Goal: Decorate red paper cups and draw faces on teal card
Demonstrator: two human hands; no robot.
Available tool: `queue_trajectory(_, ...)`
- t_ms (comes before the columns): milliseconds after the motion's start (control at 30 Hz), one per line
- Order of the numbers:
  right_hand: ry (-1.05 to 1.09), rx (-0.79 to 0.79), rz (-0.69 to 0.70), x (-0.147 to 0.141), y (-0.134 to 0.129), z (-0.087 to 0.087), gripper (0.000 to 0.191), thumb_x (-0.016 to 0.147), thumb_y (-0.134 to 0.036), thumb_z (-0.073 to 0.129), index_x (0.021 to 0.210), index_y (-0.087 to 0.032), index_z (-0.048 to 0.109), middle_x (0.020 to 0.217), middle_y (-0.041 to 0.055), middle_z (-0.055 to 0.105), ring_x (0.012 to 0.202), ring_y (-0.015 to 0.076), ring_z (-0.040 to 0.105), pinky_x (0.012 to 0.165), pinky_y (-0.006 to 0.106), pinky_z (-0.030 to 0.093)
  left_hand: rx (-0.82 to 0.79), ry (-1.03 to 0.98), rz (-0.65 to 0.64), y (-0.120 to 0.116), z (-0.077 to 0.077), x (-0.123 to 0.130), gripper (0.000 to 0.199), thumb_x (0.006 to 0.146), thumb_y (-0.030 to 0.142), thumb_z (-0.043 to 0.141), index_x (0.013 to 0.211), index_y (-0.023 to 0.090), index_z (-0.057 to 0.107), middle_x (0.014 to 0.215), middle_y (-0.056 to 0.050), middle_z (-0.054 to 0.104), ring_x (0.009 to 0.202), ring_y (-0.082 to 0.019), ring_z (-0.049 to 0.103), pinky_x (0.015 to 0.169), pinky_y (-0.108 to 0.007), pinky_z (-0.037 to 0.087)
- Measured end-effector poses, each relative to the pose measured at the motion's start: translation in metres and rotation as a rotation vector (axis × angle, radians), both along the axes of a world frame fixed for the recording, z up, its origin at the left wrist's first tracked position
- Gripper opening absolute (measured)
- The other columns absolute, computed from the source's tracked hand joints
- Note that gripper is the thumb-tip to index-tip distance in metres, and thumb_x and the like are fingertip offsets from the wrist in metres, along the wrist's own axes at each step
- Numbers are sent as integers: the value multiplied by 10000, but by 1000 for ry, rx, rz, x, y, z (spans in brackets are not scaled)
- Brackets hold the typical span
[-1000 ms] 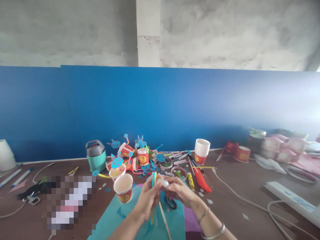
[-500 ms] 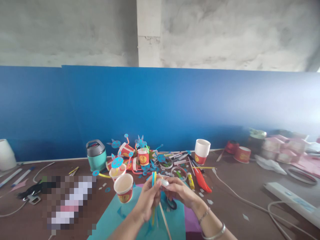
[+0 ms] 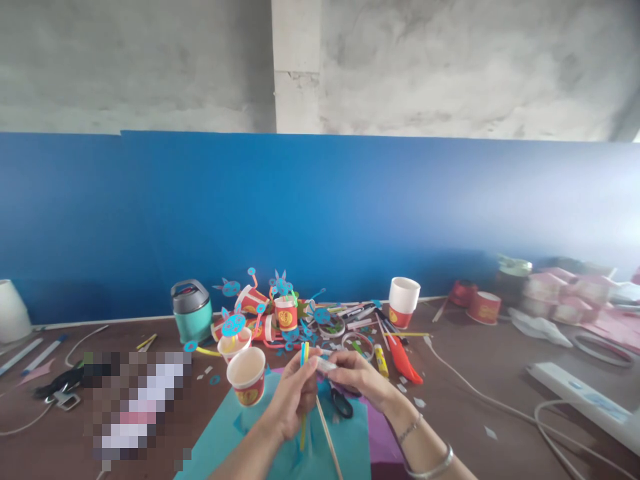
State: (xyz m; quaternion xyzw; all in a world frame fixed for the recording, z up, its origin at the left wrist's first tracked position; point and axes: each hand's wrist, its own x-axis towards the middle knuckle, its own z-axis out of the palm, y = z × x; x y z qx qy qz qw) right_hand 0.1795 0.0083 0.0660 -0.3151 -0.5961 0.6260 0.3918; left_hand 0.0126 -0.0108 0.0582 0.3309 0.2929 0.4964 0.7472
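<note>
My left hand (image 3: pixel 295 400) is closed around a pair of thin drinking straws (image 3: pixel 305 355), one yellow and one blue, whose tops poke up above the fingers. A small whitish, glossy piece (image 3: pixel 326 365) sits between both hands; its kind is not clear. My right hand (image 3: pixel 367 380) pinches that piece from the right with bent fingers. Below them a teal sheet of paper (image 3: pixel 265 443) lies on the table, with a wooden stick (image 3: pixel 327 437) and black-handled scissors (image 3: pixel 342 404) on it. A paper cup (image 3: pixel 247 380) stands upright left of my hands.
Several cups with blue paper figures (image 3: pixel 286 313) crowd the back. A teal flask (image 3: pixel 193 313) stands left of them. Stacked white cups (image 3: pixel 404 300), a glue stick (image 3: pixel 381 361) and an orange-red pouch (image 3: pixel 404 363) are to the right. A power strip (image 3: pixel 585 400) and cables lie far right.
The whitish piece has tilted slightly between my hands, and my right fingers have shifted and drawn in on it. The straws have moved a little left with my left hand.
</note>
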Motion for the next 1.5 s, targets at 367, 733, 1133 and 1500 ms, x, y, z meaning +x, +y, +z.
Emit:
queue_trajectory(367,130,-115,3,4,2,-4,194,686,-303,698,698,-153,577,461,-88,408,374,32,219,358,199,102,-16,87,-25,-6,8,4,510,536,451,819,864,209,513,474,145,228,413,-18,94,386,-172,31)
queue_trajectory(733,224,-179,65,8,5,-12,167,628,-285,669,657,-150,574,496,-71,405,394,42,272,380,194,137,35,57,-147,-6,6,3,466,560,438,798,847,212,508,429,156,215,392,-20,62,364,-169,31)
queue_trajectory(1133,360,-243,167,5,4,-12,223,654,-355,601,735,-148,586,628,5,538,531,116,498,439,205,387,102,82,-193,-11,6,4,443,638,446,757,951,180,592,450,138,200,391,-19,92,380,-193,53)
queue_trajectory(1500,308,-194,148,8,3,-15,226,761,-374,660,784,-158,599,616,-28,489,480,77,447,396,177,326,85,136,-214,-8,0,4,428,635,472,734,899,215,515,423,149,241,362,-14,97,362,-186,45)
